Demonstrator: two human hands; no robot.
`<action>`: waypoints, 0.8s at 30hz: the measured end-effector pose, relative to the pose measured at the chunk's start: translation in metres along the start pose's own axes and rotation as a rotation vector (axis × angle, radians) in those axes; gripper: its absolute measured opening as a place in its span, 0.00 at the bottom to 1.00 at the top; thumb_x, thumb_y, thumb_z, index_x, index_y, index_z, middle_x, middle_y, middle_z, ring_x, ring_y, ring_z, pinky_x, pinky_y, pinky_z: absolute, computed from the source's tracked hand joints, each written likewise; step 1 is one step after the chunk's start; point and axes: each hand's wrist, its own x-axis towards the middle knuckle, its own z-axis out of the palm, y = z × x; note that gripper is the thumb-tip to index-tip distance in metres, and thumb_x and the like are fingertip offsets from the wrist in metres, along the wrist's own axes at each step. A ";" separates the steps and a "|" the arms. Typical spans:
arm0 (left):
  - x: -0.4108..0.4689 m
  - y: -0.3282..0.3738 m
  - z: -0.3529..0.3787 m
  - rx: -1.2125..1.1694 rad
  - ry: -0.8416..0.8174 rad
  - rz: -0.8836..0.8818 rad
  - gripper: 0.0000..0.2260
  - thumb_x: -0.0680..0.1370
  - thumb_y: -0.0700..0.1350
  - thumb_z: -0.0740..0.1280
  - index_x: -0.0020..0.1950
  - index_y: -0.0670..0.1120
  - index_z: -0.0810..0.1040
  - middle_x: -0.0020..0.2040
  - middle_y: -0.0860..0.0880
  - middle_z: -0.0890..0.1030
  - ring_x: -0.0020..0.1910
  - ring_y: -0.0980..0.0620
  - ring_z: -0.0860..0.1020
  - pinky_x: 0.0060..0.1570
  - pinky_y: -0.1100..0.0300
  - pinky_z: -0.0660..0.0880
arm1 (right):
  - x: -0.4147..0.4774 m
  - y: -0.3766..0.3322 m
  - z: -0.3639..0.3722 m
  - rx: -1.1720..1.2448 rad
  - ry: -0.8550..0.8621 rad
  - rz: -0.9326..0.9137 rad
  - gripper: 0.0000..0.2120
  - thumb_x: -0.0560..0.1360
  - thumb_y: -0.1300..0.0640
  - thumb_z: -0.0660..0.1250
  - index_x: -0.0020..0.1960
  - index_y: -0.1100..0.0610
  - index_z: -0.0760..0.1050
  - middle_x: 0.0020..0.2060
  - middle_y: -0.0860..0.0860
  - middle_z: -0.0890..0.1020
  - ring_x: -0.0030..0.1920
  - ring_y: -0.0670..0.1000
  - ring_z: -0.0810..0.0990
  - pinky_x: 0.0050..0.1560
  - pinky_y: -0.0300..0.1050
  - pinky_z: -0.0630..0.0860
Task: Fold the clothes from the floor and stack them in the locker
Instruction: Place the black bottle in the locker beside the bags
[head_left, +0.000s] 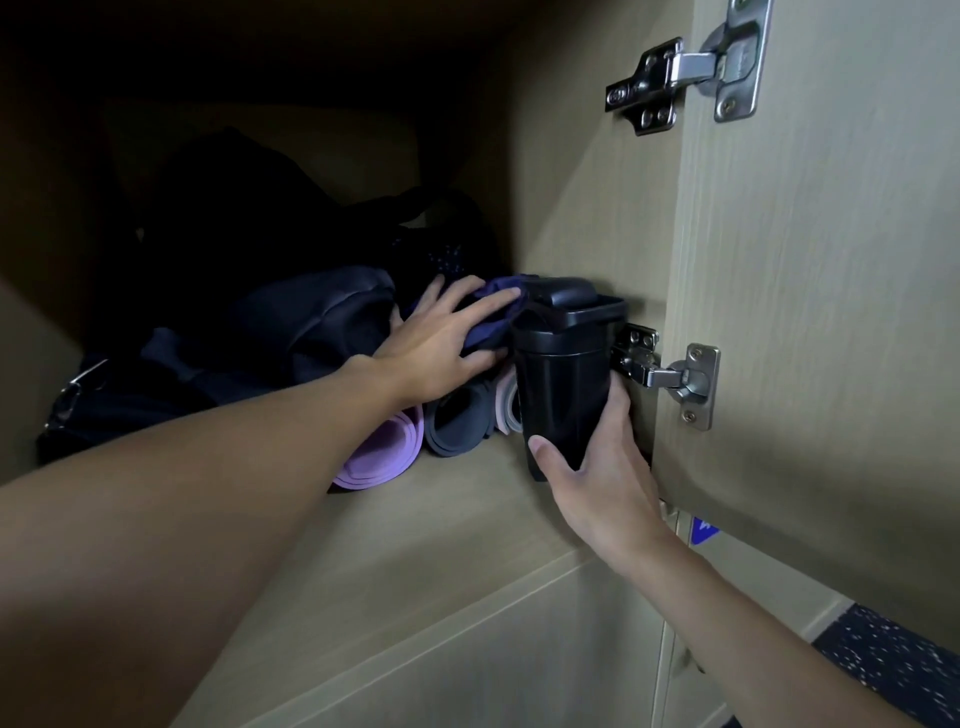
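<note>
Head view — my left grip (441, 348) pinched the purple garment (493, 328) above the rolls (395, 452) on the locker shelf (467, 525); right grip (597, 467) clasped the black bottle (563, 384). Soft, probably light — best held flat underneath.

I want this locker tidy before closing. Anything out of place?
The black shaker bottle, gripped by the right hand, crowds the lower hinge. The purple cloth in the left hand looks bunched, not folded.
</note>
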 end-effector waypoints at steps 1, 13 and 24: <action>0.003 -0.006 0.003 0.006 0.004 -0.024 0.30 0.78 0.63 0.62 0.78 0.68 0.54 0.79 0.56 0.55 0.79 0.41 0.50 0.69 0.28 0.57 | 0.002 0.001 0.001 0.004 -0.009 0.001 0.44 0.75 0.47 0.69 0.79 0.44 0.42 0.74 0.45 0.65 0.70 0.52 0.71 0.64 0.52 0.72; -0.011 0.002 0.000 -0.069 -0.014 -0.119 0.33 0.79 0.61 0.64 0.79 0.65 0.51 0.82 0.55 0.44 0.81 0.42 0.45 0.74 0.33 0.51 | 0.032 0.009 0.013 0.180 -0.106 0.079 0.40 0.73 0.52 0.73 0.75 0.45 0.51 0.67 0.44 0.73 0.67 0.49 0.72 0.68 0.54 0.71; -0.056 0.036 -0.011 -0.149 -0.003 -0.059 0.37 0.78 0.60 0.66 0.81 0.59 0.49 0.83 0.51 0.47 0.81 0.49 0.45 0.78 0.42 0.48 | 0.010 -0.001 0.002 -0.016 -0.040 0.101 0.38 0.72 0.46 0.74 0.73 0.56 0.58 0.66 0.55 0.76 0.65 0.58 0.75 0.60 0.53 0.73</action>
